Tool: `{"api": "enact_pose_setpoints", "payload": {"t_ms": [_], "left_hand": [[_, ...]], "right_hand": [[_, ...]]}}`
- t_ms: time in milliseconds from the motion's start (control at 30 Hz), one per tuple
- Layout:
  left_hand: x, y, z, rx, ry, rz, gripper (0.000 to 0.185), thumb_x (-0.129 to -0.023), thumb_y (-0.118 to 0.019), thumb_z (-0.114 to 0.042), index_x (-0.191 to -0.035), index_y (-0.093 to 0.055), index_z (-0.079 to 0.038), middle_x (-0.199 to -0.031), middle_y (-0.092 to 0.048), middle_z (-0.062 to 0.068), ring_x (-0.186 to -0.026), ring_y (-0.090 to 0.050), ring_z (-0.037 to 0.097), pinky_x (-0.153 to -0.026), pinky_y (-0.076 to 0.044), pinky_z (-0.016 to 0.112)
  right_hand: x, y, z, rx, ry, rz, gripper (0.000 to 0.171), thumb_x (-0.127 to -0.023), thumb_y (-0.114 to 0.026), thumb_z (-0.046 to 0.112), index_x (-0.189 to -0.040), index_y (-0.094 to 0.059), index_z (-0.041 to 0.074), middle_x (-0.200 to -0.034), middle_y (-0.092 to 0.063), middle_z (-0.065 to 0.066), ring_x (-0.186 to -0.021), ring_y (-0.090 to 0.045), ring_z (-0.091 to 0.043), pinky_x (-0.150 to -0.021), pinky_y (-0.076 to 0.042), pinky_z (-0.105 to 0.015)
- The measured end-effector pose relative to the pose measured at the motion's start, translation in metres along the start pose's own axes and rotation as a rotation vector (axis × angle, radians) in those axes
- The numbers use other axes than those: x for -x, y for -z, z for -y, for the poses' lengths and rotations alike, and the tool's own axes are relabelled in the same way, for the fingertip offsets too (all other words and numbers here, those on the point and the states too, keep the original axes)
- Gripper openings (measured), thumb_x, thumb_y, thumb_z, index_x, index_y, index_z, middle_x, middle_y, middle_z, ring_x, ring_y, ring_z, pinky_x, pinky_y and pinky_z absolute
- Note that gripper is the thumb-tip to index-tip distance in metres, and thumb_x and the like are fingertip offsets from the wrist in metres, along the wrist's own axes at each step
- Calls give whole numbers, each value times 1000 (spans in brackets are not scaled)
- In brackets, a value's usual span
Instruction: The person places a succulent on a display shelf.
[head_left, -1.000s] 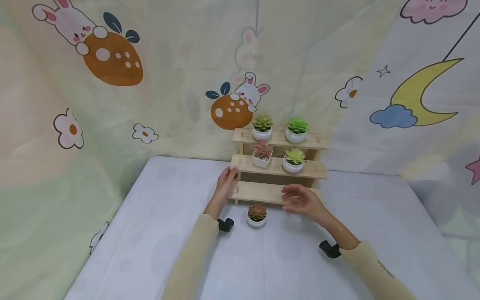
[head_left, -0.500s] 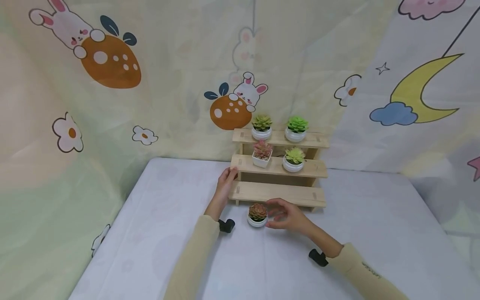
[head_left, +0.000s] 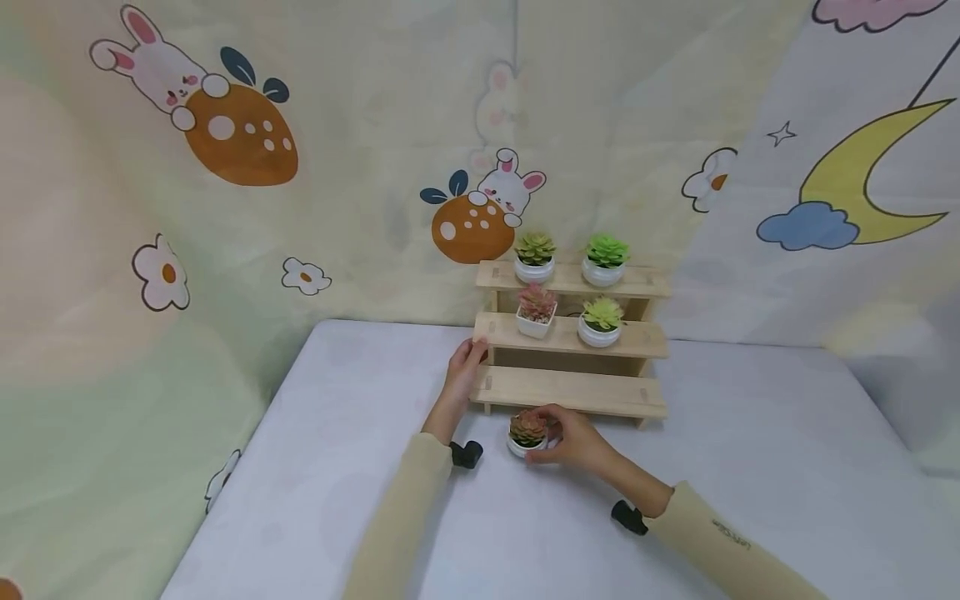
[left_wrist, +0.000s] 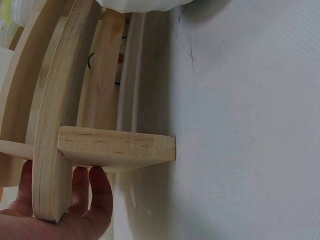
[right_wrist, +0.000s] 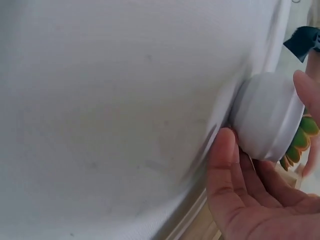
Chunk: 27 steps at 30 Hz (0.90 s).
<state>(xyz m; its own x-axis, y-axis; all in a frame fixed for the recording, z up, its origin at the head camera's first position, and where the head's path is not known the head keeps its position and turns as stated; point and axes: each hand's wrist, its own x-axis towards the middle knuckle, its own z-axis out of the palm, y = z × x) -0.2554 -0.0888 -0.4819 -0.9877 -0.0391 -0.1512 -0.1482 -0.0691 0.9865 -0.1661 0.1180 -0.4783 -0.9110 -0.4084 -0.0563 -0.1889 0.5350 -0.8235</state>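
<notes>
A reddish-brown succulent in a round white pot (head_left: pixel 527 427) stands on the table before a three-tier wooden plant stand (head_left: pixel 570 387). My right hand (head_left: pixel 576 440) holds this pot from its right side. In the right wrist view, fingers lie on both sides of the white pot (right_wrist: pixel 265 117), its base down at the cloth. My left hand (head_left: pixel 462 371) grips the left end of the stand. The left wrist view has its fingertips against the side of the wooden upright (left_wrist: pixel 112 150), under the board's end.
Two green succulents (head_left: pixel 605 252) sit on the top tier. On the middle tier are a pink succulent in a square pot (head_left: pixel 536 312) and a light green one (head_left: pixel 601 323). A patterned cloth backdrop (head_left: pixel 375 167) rises behind the white-covered table (head_left: pixel 360 500).
My right hand has moved left and down from beside the lowest tier to the brown succulent's pot and closed around it. The left hand stays on the stand.
</notes>
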Motion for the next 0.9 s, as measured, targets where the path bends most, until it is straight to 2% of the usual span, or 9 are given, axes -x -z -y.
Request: {"api": "enact_pose_setpoints", "payload": {"t_ms": [167,400,733,900], "left_hand": [[-1,-8,1,-5,-11,9,52,-100,-50,-42,-136,-52,-4,-135,-56,16,-129,-48,29,-113,-31,44],[0,-6,4,-7,2,-4,51,-100,-51,-40,-135,-52,-4,-136,-55,16,-130,-48,30,-113,-31,44],[-2,-3,2,-2,-18,-19,49,-99,-52,-40,-133,-54,-4,-133,-57,16,-128,-49,29,-112,-32,43],[-2,-2,2,4,-14,-11,50,-99,-52,-40,-134,-53,-3,-135,-56,16,-129,-48,29,-113,-30,43]], "right_hand": [[4,2,-3,46,18,-36,69,-67,-91,17,-122,-55,-7,-104,-63,-12,-83,-61,-20,-62,-49,-22],[5,-3,-3,82,21,-53,67,-67,-91,21,-118,-57,-6,-92,-62,-6,-75,-58,-16,-61,-49,-22],[4,-3,-7,92,50,-88,66,-65,-92,23,-115,-59,-3,-93,-63,-5,-75,-58,-13,-62,-50,-22],[7,-3,-6,50,65,-90,64,-65,-92,21,-115,-59,-3,-92,-64,-6,-76,-59,-15,-62,-50,-22]]}}
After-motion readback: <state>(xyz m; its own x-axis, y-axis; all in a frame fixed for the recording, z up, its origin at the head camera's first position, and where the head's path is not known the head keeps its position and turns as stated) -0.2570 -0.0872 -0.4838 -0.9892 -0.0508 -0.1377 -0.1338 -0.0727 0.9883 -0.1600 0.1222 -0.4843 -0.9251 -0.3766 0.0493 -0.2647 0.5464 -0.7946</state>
